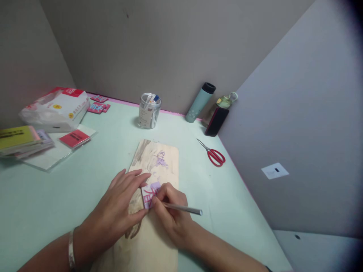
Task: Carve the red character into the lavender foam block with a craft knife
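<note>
A small lavender and white block (148, 197) with pink character strokes lies on a wooden board (170, 170). My left hand (119, 202) braces it from the left, thumb at its near edge and index finger at its far edge. In my right hand (172, 209) is a slim silver pen-like tool (184, 207), pinched between thumb and fingers. Its tip meets the block's right side but is hidden by my fingers. Lavender shavings (161, 158) are scattered on the board beyond the block, where dark smears also mark the wood.
Red-handled scissors (214, 155) lie at right. Behind stand a jar (149, 111) of tools, a green tumbler (200, 102), a bottle (224, 101) and a phone (217, 121). At left are a plastic bag (58, 109), packets (21, 140), a red square (75, 139) and red pieces (98, 107).
</note>
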A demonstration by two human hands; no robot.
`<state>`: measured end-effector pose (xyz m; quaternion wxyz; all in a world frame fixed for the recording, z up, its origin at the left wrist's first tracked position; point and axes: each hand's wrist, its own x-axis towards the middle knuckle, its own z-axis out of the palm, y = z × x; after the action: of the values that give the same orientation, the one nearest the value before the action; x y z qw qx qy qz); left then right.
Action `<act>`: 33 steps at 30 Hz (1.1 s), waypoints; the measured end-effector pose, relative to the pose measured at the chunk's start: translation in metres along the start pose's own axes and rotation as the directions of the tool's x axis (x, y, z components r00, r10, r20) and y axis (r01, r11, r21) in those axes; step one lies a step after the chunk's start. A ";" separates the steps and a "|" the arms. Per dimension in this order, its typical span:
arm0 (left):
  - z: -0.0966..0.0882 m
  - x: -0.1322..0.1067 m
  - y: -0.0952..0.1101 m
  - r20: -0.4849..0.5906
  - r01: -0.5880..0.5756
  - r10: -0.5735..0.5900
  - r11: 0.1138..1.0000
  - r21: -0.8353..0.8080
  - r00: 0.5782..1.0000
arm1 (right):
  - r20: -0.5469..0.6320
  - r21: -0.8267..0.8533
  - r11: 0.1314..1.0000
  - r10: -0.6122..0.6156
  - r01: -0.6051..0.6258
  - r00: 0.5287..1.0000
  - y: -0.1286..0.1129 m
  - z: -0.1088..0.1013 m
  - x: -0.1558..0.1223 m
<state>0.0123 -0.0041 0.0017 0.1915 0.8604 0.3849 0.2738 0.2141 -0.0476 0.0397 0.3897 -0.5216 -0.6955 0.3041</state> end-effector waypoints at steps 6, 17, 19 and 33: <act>0.001 0.002 -0.001 -0.003 -0.005 0.005 1.000 0.001 1.000 | 0.002 0.003 1.000 -0.005 0.005 1.000 0.000 0.000 0.000; 0.003 0.000 -0.003 -0.011 -0.001 0.002 1.000 0.016 1.000 | -0.028 0.039 0.999 0.031 -0.030 0.999 0.002 0.002 0.003; 0.002 0.001 -0.005 -0.018 0.003 -0.003 1.000 0.021 1.000 | -0.028 0.071 0.996 0.057 -0.055 0.998 0.003 0.002 0.003; -0.002 0.002 -0.011 0.007 -0.039 0.038 0.999 0.030 0.999 | -0.034 0.139 0.987 0.079 -0.074 0.996 0.007 0.005 0.001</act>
<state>0.0057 0.0043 -0.0023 0.1743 0.8714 0.3717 0.2686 0.2133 -0.0448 0.0320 0.4263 -0.5255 -0.6445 0.3560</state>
